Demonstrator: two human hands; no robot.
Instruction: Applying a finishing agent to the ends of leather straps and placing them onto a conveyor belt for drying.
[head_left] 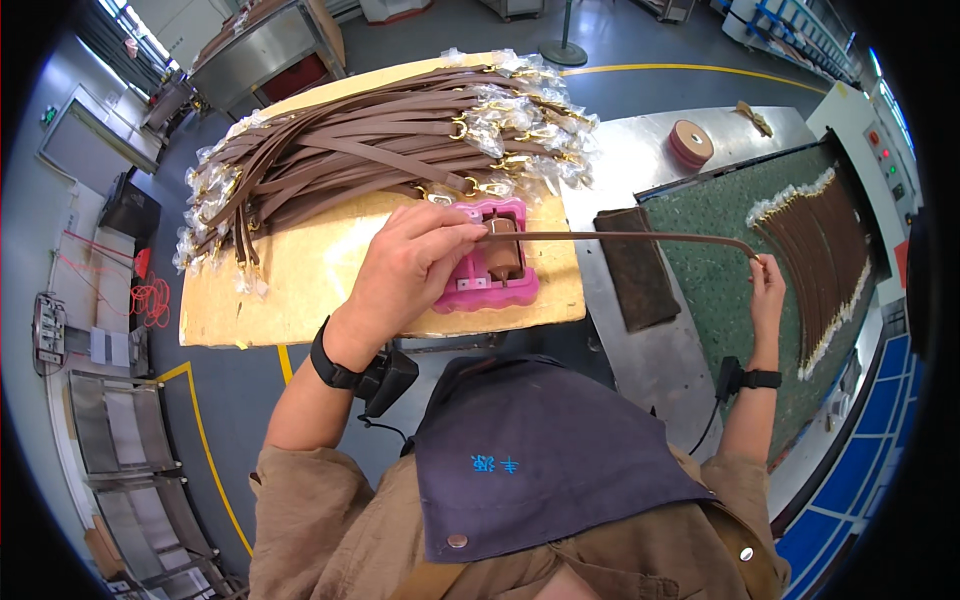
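Note:
A long narrow brown strap [630, 236] runs level across a pink tool [510, 293] with a brown roller [503, 258]. My left hand [410, 255] grips the strap's left part above the tool, fingers pressed together. At the right, my right hand [765, 290] pinches the strap's end by a gold-coloured fitting, over a green work surface [705, 330]. The pink tool stands on a tan board [250, 320], just in front of a heap of brown straps [340, 150] with gold hardware in clear plastic wrapping.
A dark pad [635, 275] lies on a steel table [770, 130] with a brown reel [690, 143]. Rows of straps [810, 280] lie on the green surface beside a machine with lit buttons [885, 150]. Metal carts and red coiled hose [150, 300] stand at the left.

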